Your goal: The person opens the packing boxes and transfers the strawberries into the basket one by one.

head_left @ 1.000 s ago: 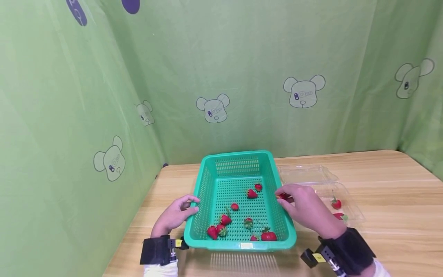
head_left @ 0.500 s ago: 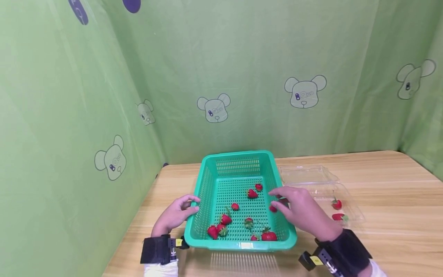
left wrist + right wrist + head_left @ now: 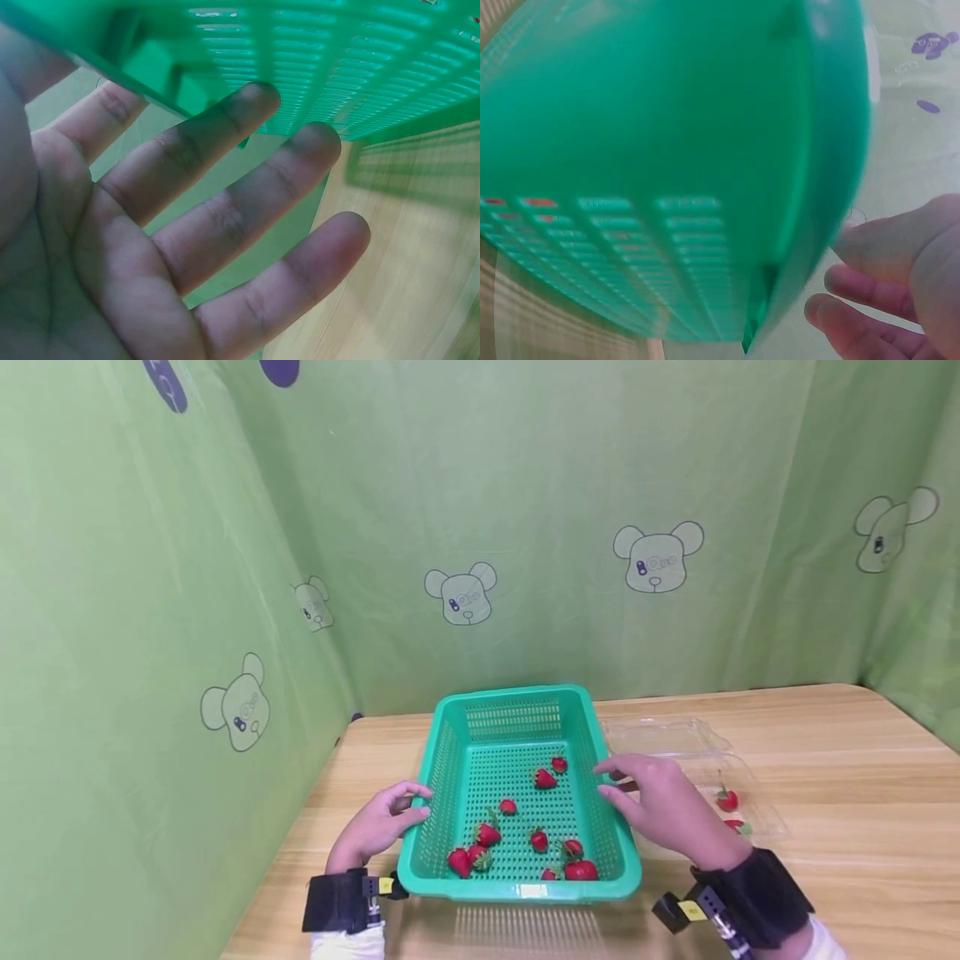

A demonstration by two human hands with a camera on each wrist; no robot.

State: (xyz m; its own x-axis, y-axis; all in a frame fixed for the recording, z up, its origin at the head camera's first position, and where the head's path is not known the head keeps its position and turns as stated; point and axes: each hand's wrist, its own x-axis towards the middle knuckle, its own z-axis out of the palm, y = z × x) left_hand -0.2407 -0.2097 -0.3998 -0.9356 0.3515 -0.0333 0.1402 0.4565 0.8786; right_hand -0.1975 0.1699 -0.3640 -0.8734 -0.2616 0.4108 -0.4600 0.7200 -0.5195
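Note:
A green plastic basket (image 3: 519,891) stands before me, with several strawberries (image 3: 487,835) on its perforated floor. One strawberry (image 3: 572,849) lies in the near right part, against a larger red one. My left hand (image 3: 378,827) rests at the basket's left rim, thumb and index fingertip over the edge. In the left wrist view its other fingers (image 3: 247,217) are loosely straight outside the wall. My right hand (image 3: 667,806) is over the right rim, thumb and forefinger apart, nothing between them. The right wrist view shows this hand (image 3: 900,277) beside the rim; part lies out of frame.
A clear plastic box (image 3: 768,814) with its lid (image 3: 663,737) folded back lies right of the basket, partly behind my right hand. Two strawberries show in it, one near the middle (image 3: 727,800). A green curtain (image 3: 555,468) stands behind the wooden table (image 3: 847,877).
My right hand moved in over the basket and let go of a strawberry, then drew back right. The strawberry dropped to the near right; another beside it turned. The left hand stayed put.

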